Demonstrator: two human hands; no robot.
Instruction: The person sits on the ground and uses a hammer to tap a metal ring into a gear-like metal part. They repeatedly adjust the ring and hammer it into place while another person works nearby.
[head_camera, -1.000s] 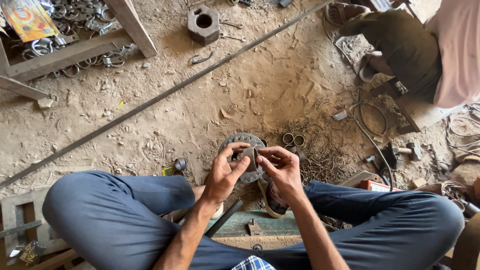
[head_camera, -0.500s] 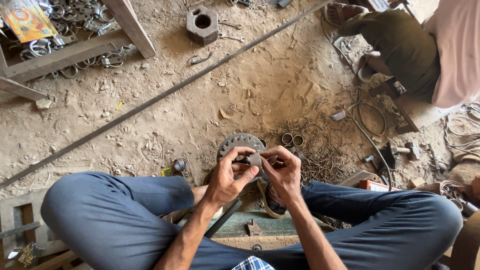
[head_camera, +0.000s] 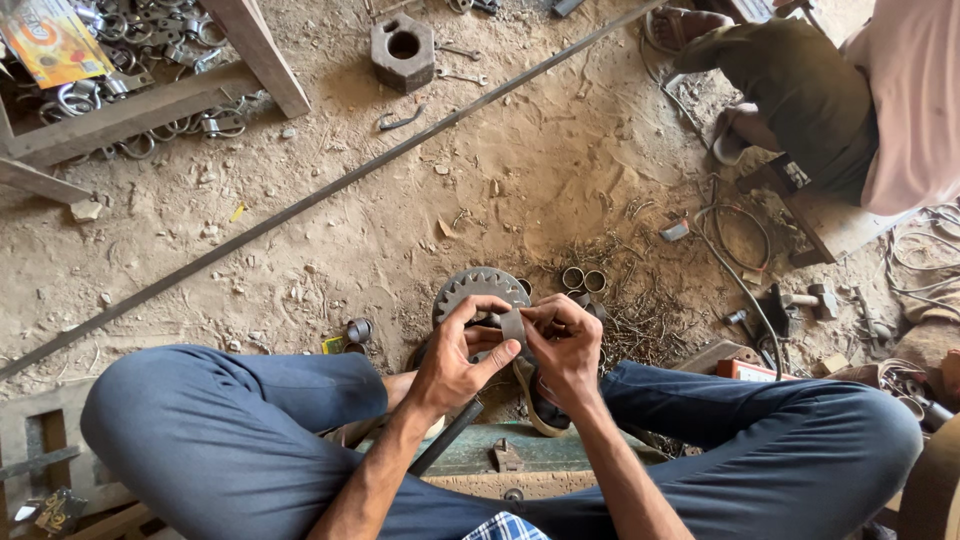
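Dusty workshop floor (head_camera: 300, 260), metal scrap scattered all over. Person sits cross-legged; both hands meet above a toothed gear wheel (head_camera: 470, 287) lying flat on the floor. Left hand (head_camera: 455, 355) and right hand (head_camera: 565, 345) each pinch a small grey metal piece (head_camera: 512, 325) between thumb and fingers, grip closed on it from both sides, held just above the gear. Two short metal rings (head_camera: 583, 279) sit just beside the gear. Long steel bar (head_camera: 330, 190) runs diagonally across the floor. Another person (head_camera: 850, 90) crouches at upper right.
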